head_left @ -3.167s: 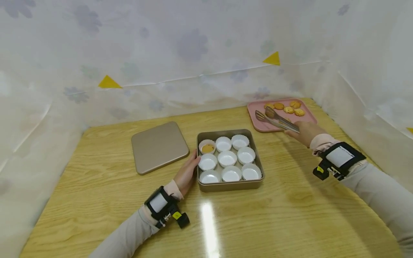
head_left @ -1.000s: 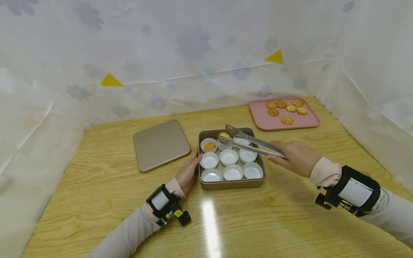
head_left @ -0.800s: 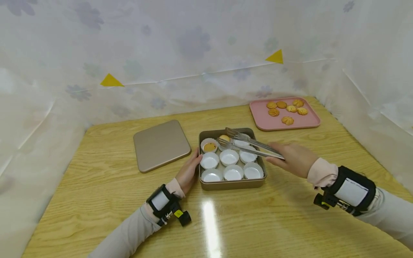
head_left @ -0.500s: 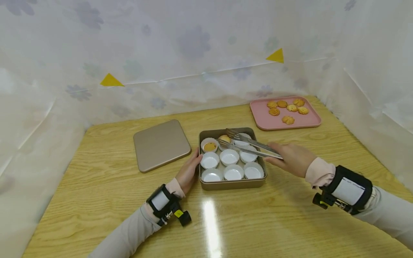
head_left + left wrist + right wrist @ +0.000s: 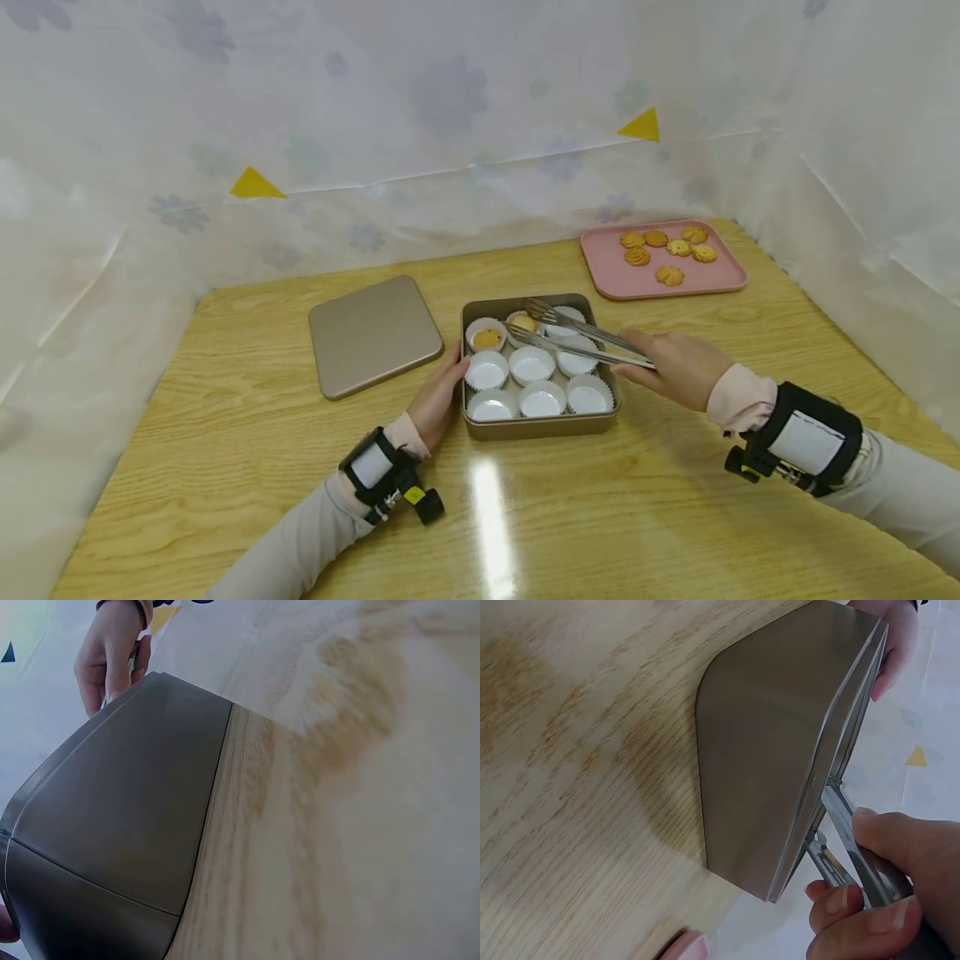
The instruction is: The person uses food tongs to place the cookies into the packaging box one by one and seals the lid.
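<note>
1. Right hand (image 5: pixel 678 367): thumb and fingers are wrapped round metal tongs (image 5: pixel 600 335); the tong arms stand apart.
2. Cookie (image 5: pixel 522 320): sits in a fluted paper cup, ahead and left of the right hand, between the tong tips.
3. Left hand (image 5: pixel 437 406): lies against the near side of the rectangular tin (image 5: pixel 536 430), thumb at the rim; finger curl is largely hidden and cannot be told.
4. Pink tray (image 5: pixel 622 284): stands beyond the right hand, bearing more cookies.
5. Caution: lifting the tongs while squeezed could pull the cookie back out.
6. Caution: a sideways sweep could tip neighbouring cups; slack left-hand pressure could let the tin slide.
</note>
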Tool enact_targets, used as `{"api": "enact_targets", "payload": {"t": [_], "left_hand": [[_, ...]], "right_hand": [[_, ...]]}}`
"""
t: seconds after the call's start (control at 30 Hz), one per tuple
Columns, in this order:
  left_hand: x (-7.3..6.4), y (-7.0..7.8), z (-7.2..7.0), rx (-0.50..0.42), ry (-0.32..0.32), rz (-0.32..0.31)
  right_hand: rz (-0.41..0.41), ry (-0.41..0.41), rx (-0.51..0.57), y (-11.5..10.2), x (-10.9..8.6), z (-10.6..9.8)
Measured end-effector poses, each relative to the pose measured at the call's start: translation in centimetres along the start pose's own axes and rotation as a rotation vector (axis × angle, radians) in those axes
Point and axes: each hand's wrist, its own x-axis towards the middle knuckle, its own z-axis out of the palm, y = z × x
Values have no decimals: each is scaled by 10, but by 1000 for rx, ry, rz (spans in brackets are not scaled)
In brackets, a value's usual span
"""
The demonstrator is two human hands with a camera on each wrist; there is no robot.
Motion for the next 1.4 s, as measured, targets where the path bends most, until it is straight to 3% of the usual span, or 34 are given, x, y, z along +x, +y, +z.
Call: {"api": "enact_targets", "payload": {"t": [0.6, 0.83, 1.1, 1.4], "left_hand": [[-1, 0, 1, 3, 5, -2], [0, 1, 0, 9, 1, -8], [-1, 1, 1, 3, 6, -9], [-1, 1, 1, 4, 9, -12]], "right_hand": [[-10, 33, 13, 0, -3, -1], [95, -5, 81, 2, -11, -22], [237, -28, 139, 30, -18, -38], [311, -1, 109, 73, -26, -35]]}}
